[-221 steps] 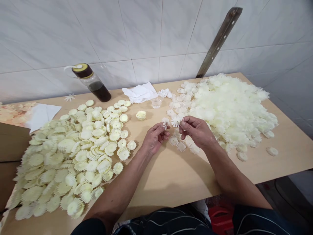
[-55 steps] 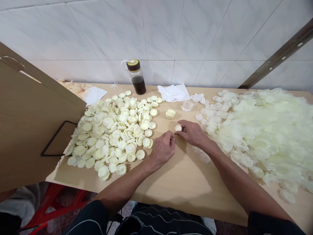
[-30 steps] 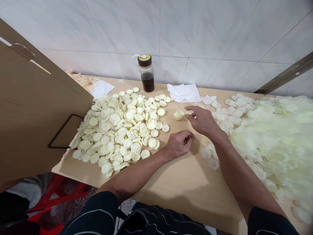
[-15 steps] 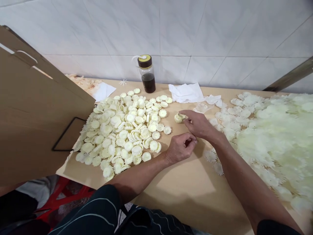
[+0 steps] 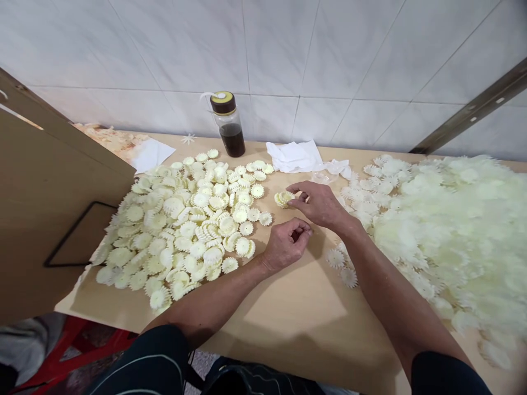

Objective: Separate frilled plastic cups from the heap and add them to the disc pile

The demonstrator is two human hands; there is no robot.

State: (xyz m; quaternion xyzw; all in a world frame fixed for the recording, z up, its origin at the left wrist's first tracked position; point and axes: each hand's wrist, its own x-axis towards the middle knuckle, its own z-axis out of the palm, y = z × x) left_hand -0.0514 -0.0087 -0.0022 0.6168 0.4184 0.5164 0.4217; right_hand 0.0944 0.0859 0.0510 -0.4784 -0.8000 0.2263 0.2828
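Observation:
My right hand (image 5: 319,203) is at a small stack of cream, scallop-edged flower pieces (image 5: 283,199) on the table. Its thumb and index finger are apart, with their tips at the stack's right edge. Lower down, my left hand (image 5: 288,241) is closed in a pinch above the tabletop. Whatever lies between those fingertips is too small to make out. Left of both hands spreads a large heap of similar cupped cream pieces (image 5: 193,219). To the right is a big pile of thin, pale, translucent petal discs (image 5: 444,219).
A bottle of dark liquid (image 5: 233,137) stands near the tiled wall. White tissues (image 5: 294,157) lie behind my hands, beside a small clear plastic piece (image 5: 323,177). On the left rises a cardboard panel (image 5: 53,181). A red stool (image 5: 69,351) shows below the table's edge.
The view has shifted, so everything on the table appears further left. My right thumb and index finger have drawn slightly back and spread at the stack. The left hand keeps its pinch.

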